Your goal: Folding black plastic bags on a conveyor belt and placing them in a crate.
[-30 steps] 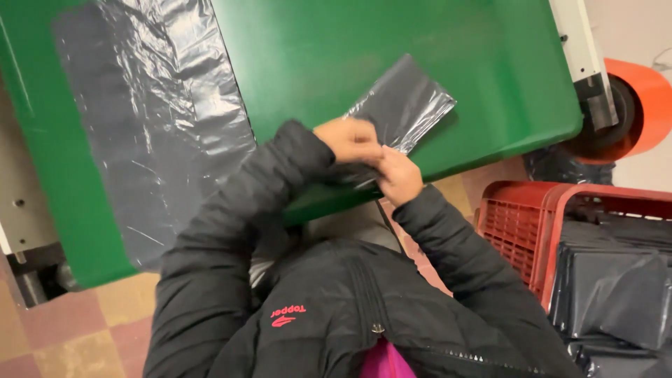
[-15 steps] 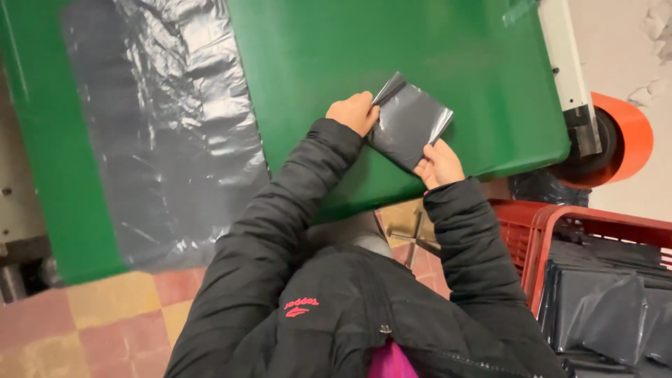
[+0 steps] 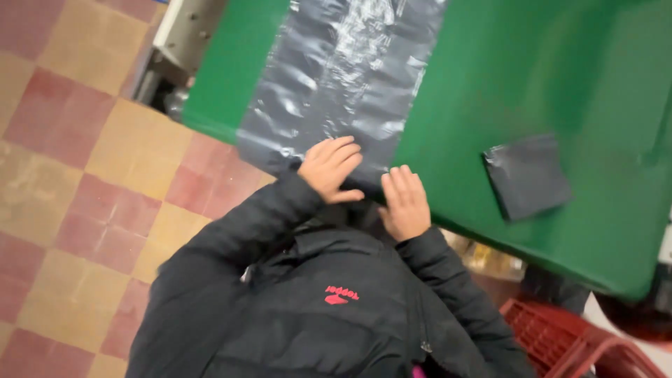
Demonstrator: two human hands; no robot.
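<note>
Both hands, the left hand [image 3: 332, 169] and the right hand [image 3: 404, 203], lie flat with fingers extended, grasping nothing, on the near end of a grey bag [image 3: 343, 84] whose long axis runs toward 12 o'clock on the green table [image 3: 532, 77], a folded bag [image 3: 526, 176] at 3 o'clock.

green table [image 3: 532, 63] | red crate [image 3: 574, 343] (lower right) | checkered floor [image 3: 77, 175]

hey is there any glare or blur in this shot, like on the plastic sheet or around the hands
Head view: white glare streaks the top of the grey plastic sheet; left hand and right hand look softly blurred; folded dark bag on the green table stays matte, without glare.
</note>
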